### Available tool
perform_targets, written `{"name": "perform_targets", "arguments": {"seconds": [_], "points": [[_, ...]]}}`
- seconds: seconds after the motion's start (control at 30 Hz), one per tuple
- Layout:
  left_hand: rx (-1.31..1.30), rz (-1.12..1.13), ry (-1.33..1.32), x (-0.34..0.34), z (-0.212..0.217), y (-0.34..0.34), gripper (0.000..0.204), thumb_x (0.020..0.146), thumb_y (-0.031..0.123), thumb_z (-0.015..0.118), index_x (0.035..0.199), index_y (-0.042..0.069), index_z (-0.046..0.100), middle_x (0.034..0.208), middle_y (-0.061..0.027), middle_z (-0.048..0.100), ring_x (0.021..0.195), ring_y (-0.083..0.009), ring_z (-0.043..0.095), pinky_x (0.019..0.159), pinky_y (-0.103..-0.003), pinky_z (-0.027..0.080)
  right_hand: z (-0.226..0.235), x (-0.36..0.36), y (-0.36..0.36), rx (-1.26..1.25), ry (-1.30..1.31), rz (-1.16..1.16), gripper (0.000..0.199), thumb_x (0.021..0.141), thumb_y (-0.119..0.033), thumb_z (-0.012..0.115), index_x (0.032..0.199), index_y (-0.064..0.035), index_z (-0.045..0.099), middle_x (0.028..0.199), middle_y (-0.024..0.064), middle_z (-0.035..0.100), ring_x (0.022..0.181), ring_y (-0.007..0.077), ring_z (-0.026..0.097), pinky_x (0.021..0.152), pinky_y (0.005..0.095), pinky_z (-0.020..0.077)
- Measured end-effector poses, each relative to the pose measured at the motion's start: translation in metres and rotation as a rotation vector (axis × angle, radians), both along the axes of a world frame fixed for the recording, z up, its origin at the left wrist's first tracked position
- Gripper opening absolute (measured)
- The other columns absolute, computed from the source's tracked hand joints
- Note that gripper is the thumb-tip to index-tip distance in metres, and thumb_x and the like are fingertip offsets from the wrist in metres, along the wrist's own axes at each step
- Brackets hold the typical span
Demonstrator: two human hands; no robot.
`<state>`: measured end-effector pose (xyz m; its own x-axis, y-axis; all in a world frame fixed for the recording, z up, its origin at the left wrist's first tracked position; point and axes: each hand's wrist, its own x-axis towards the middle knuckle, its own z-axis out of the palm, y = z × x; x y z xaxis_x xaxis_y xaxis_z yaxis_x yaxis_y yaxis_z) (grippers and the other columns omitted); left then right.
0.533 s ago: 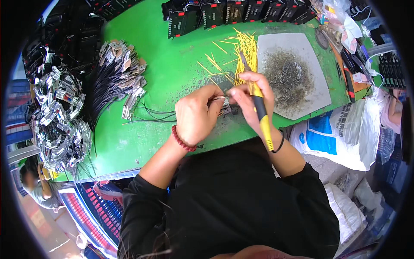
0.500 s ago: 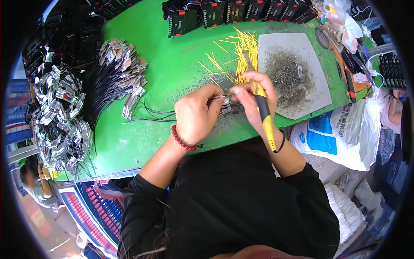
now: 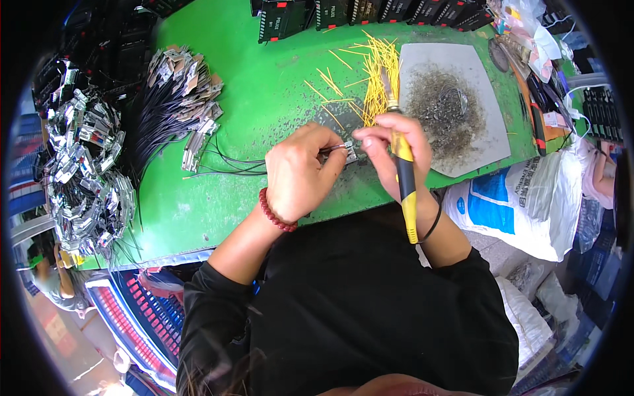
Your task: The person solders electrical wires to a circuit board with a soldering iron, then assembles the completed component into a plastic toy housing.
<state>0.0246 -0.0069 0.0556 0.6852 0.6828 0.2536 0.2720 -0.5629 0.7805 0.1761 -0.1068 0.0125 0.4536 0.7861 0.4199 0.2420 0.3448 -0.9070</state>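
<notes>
My left hand (image 3: pixel 300 168), with a red bead bracelet at its wrist, pinches a small silvery metal part (image 3: pixel 351 152). Black wires (image 3: pixel 231 166) trail from under this hand to the left across the green table. A yellow-and-black soldering iron (image 3: pixel 407 181) is gripped in my right hand (image 3: pixel 396 145), its metal tip pointing away from me over a heap of thin yellow sticks (image 3: pixel 382 72). The fingertips of both hands are close together above the table. What exactly lies between my left thumb and forefinger is partly hidden.
Bundled metal parts with black wires (image 3: pixel 188 86) lie at the left, beside a shiny pile of metal pieces (image 3: pixel 86 152). Black boxes (image 3: pixel 284 20) line the far edge. A grey sheet (image 3: pixel 432 56) bears dark crumbs and coiled wire. White sacks (image 3: pixel 528 204) stand off the right edge.
The soldering iron's tip has swung slightly right and away from the yellow sticks' near end. Both hands stay close together, with the left still pinching the metal part. The view has shifted a little.
</notes>
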Motion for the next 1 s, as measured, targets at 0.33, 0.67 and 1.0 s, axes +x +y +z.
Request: {"name": "perform_targets", "arguments": {"seconds": [0.33,0.67,1.0], "points": [[0.130,0.034,-0.059,-0.004,-0.003,-0.006,0.015,0.070,0.003,0.074,0.074,0.009,0.061,0.072,-0.0058,0.060,0.064,-0.0256,0.062,0.055,-0.035,0.049,0.010,-0.008,-0.007,0.056,0.044,0.024,0.033,0.086,0.009,0.066,0.116,0.0022,0.055,0.106,0.0127,0.063,0.089,0.0221,0.072,0.073,0.0287,0.0589],[0.258,0.000,-0.088,-0.008,-0.009,-0.007,0.017,0.067,0.003,0.075,0.071,0.009,0.059,0.071,-0.0046,0.059,0.061,-0.0234,0.061,0.052,-0.034,0.048,0.012,-0.006,-0.002,-0.001,-0.143,0.091,0.035,0.088,0.007,0.064,0.120,-0.0003,0.051,0.102,0.0099,0.061,0.088,0.0195,0.071,0.069,0.0251,0.0539],[0.084,-0.005,-0.145,-0.011,-0.012,-0.009,0.013,0.072,0.004,0.075,0.075,0.007,0.063,0.073,-0.0061,0.062,0.061,-0.0251,0.062,0.053,-0.034,0.049,0.016,-0.005,0.003,-0.210,-0.005,0.168,0.039,0.088,-0.002,0.071,0.122,-0.0025,0.052,0.081,0.0046,0.066,0.075,0.0072,0.060,0.067,0.0213,0.0474]]}}
